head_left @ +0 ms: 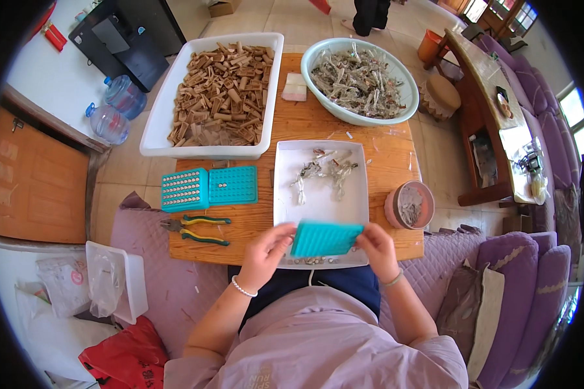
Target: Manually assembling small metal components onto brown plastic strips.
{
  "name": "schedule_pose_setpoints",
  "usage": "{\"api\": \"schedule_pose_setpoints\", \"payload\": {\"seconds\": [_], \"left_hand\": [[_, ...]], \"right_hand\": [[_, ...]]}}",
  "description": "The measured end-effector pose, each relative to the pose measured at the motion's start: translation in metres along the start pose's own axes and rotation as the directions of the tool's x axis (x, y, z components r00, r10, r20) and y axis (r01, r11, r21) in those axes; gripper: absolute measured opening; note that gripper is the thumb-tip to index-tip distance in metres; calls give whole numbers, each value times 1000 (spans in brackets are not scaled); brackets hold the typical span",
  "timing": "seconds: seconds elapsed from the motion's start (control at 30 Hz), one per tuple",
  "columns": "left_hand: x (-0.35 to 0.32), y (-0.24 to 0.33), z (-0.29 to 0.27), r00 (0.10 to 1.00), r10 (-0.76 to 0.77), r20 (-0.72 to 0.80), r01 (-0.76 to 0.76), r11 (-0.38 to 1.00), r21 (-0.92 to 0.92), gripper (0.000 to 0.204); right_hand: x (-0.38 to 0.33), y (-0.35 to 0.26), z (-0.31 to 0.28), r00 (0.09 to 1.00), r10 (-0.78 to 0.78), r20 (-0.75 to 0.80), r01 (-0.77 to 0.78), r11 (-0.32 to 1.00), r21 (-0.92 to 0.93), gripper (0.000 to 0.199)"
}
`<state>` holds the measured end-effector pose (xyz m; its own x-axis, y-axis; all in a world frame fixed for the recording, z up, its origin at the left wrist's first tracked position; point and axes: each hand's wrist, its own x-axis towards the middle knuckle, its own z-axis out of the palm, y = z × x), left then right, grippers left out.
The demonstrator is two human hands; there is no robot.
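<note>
- Wooden surface (383,155) stands low in a tiled room, with purple quilted seating round its near and right sides; landmark for all places below: the small white tray (285,194) at the near middle.
- Teal block (325,238), flat and rectangular, is held over the near edge of the small white tray. Long axis runs left to right, slightly tilted, right end higher.
- Left hand (266,249) grips the block's left end, fingers closed on it; right hand (374,245) grips the right end likewise. Both hands sit at equal reach, one at each short end, so the block lies between them.
- Row of small metal pieces (311,261) lies inside the tray's near rim, just below the block. Tangle of pale scraps (321,172) lies in the tray's far half.
- Left of the tray: two more teal blocks (209,188), side by side, studded with small metal dots; nearer than these, pliers (198,230) with yellow-green handles.
- Beyond the tray: large white bin (152,139) of brown sticks to the far left, pale green basin (318,97) of grey-white scraps to the far right.
- Right of the tray: small brown pot (392,211) with grey bits.
</note>
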<state>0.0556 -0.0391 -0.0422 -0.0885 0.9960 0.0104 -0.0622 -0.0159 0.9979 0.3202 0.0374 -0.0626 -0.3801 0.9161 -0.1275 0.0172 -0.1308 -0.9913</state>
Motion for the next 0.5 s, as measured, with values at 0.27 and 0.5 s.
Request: {"api": "schedule_pose_setpoints", "payload": {"seconds": [0.27, 0.5], "left_hand": [[0, -3, -8, 956, -293, 9, 283, 915, -287, 21], [-4, -3, -44, 849, 224, -479, -6, 910, 415, 28]], "right_hand": [[47, -36, 26, 972, 210, 103, -218, 973, 73, 23], [105, -35, 92, 941, 218, 260, -239, 970, 52, 33]]}}
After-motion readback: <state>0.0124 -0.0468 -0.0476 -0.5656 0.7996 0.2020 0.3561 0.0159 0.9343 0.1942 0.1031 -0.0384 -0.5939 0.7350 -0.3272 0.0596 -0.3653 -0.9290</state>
